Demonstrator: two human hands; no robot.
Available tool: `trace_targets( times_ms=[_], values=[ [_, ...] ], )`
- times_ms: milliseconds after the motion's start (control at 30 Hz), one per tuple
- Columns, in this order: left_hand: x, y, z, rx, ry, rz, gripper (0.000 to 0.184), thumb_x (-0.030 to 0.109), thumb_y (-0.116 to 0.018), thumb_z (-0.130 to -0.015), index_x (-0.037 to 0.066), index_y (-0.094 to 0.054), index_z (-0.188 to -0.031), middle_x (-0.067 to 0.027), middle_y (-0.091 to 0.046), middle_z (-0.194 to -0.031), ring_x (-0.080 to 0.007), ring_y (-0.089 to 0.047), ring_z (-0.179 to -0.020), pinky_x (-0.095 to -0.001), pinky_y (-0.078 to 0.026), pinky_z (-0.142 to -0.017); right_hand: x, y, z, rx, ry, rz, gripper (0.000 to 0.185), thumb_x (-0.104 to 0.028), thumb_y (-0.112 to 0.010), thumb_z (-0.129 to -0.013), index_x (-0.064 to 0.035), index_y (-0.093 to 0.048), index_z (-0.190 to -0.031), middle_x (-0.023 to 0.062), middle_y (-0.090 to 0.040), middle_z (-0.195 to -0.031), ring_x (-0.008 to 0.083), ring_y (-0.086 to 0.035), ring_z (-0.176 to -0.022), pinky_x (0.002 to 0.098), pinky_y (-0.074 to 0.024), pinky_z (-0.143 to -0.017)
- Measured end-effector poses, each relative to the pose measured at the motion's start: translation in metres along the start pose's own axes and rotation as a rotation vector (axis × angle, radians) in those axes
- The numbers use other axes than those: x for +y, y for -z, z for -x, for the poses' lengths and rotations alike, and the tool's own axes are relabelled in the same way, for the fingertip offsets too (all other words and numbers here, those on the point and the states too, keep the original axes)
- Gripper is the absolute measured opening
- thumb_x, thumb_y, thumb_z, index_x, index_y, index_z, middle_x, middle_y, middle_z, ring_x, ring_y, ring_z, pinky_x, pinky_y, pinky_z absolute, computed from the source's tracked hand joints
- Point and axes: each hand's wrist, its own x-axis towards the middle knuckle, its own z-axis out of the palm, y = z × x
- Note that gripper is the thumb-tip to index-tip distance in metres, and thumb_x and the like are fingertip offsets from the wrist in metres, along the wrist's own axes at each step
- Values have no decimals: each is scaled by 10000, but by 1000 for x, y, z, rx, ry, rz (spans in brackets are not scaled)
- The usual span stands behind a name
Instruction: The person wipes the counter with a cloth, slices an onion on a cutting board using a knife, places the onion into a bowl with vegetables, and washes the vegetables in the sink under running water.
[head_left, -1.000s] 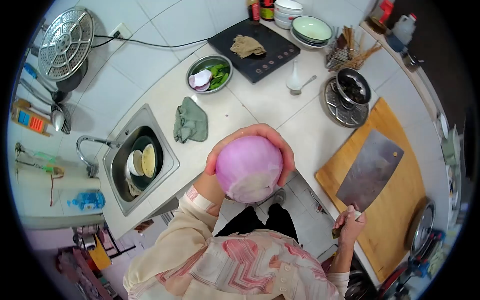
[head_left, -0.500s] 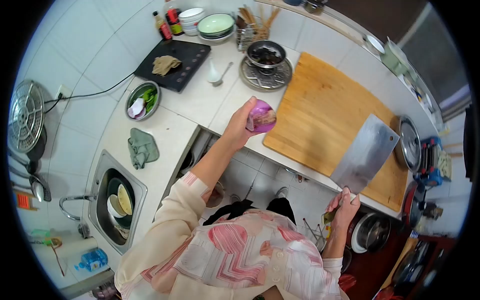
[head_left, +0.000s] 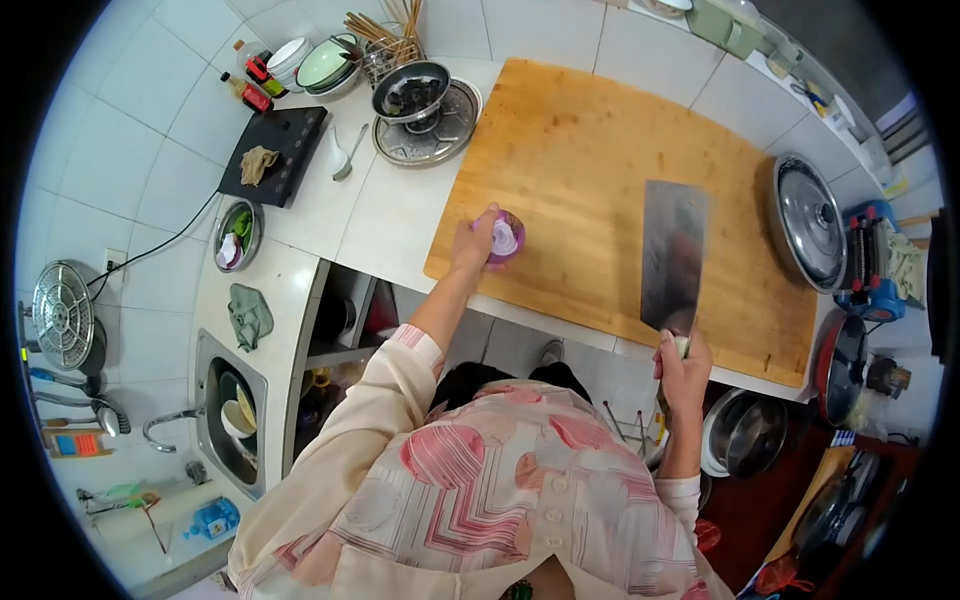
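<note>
My left hand (head_left: 472, 243) is closed round a piece of red onion (head_left: 508, 236) at the left front part of the wooden cutting board (head_left: 580, 150). The onion's pale, ringed cut face shows; I cannot tell whether it touches the board. In my right hand (head_left: 685, 370), at the board's front edge, is the handle of a cleaver (head_left: 672, 245). Its broad blade points away from me over the right half of the board, apart from the onion.
Left of the board, a bowl of dark pieces (head_left: 412, 92) stands on a metal lid. Farther left are a black cooktop (head_left: 285, 140), a bowl with green peppers and onion (head_left: 237, 236), and a sink (head_left: 212, 375). A large lidded pot (head_left: 808, 222) borders the board's right side.
The view has swung right, bringing more of the board into sight. My left hand has brought the onion over the board, its cut face now showing. The cleaver has turned to point straight away.
</note>
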Motion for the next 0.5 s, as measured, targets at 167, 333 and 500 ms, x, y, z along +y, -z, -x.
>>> trace_targets(
  times_ms=[167, 333, 500],
  values=[
    [-16, 2, -8, -54, -84, -230, 665, 540, -562, -837, -71, -493, -1091, -185, -579, -1002, -250, -639, -765, -320, -582, -546, 8, -3, -39, -156, 263, 307, 158, -118, -593, -841, 17, -570, -919, 182, -592, -730, 295, -592, -644, 373, -452, -589],
    [-40, 8, 2, -54, -168, -52, 515, 418, -530, -902, -67, -495, -1073, -161, -577, -973, -222, -643, -754, -261, -562, -545, 18, -32, -52, -282, 521, 602, 179, -144, -567, -831, -33, -587, -969, 166, -610, -785, 344, -607, -686, 403, -478, -595],
    [-46, 23, 2, -131, -138, 16, 489, 263, -632, -863, -86, -457, -1157, -151, -542, -1038, -198, -614, -887, -278, -579, -666, 10, -59, -45, -360, 732, 744, 219, -136, -550, -811, -82, -580, -1021, 111, -602, -789, 303, -614, -657, 403, -499, -578]
  ],
)
